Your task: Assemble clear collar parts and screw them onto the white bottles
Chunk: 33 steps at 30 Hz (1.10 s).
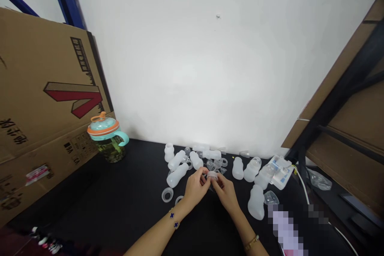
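Near the middle of the black table, my left hand (196, 186) and my right hand (225, 193) pinch a translucent white bottle collar (212, 175) between their fingertips. Part of the collar is hidden by the fingers. Just beyond it lie clear nipples and caps (214, 165) in a loose cluster. A white baby bottle (177, 175) lies on its side left of my left hand, with several others behind it. Two loose collar rings, one of them this ring (167, 195), lie by my left forearm. Right of my right hand, another bottle (256, 203) lies near a clear cap (271, 198).
At the table's far left stands a teal and orange jug (108, 138) with green contents, against a large cardboard box (42, 100). A white box (282, 172) and a white cable (303, 186) are at the right. Behind rises a white wall (192, 68).
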{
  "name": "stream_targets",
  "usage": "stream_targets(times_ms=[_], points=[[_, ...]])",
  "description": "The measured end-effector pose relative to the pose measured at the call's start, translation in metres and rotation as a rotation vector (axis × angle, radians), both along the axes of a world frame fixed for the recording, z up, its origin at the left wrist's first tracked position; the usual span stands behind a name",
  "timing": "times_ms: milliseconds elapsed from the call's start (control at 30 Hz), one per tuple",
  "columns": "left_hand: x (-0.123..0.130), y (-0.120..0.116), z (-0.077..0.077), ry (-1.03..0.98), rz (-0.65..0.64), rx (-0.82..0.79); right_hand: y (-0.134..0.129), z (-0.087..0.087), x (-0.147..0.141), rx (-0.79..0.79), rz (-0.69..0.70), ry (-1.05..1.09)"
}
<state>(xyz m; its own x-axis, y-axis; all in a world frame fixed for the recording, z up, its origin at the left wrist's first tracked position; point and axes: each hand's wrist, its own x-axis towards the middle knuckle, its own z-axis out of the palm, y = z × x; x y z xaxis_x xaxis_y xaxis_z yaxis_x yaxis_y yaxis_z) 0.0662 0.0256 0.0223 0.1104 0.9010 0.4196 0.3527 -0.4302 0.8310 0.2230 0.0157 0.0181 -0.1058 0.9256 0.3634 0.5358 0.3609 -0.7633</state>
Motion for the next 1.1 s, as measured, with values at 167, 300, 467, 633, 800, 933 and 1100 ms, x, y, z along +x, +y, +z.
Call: stream_targets(times_ms=[167,300,467,633,800,933,1100], points=[[0.0009,0.0002,0.0001,-0.083,-0.04,-0.055,-0.0011,0.0001,-0.0002,0.006,0.007,0.002],[0.0013,0.0007,0.0004,-0.138,-0.05,-0.086,-0.0019,0.0008,-0.001,0.003,0.007,0.006],[0.0016,0.0018,0.0013,-0.16,-0.053,-0.088,-0.0023,0.0004,-0.0006,0.012,0.005,-0.018],[0.0013,0.0015,0.0032,-0.17,-0.059,-0.097,-0.003,0.0001,0.0002,0.047,-0.027,-0.05],[0.0013,0.0003,0.0052,-0.184,-0.07,-0.101,-0.0041,0.0021,0.0002,0.044,-0.039,-0.075],[0.0013,0.0006,0.0051,-0.187,-0.066,-0.109,-0.0036,0.0017,0.0003,0.036,-0.041,-0.083],[0.001,0.0016,0.0026,-0.18,-0.067,-0.094,-0.0025,-0.0008,0.001,0.053,-0.051,-0.104]])
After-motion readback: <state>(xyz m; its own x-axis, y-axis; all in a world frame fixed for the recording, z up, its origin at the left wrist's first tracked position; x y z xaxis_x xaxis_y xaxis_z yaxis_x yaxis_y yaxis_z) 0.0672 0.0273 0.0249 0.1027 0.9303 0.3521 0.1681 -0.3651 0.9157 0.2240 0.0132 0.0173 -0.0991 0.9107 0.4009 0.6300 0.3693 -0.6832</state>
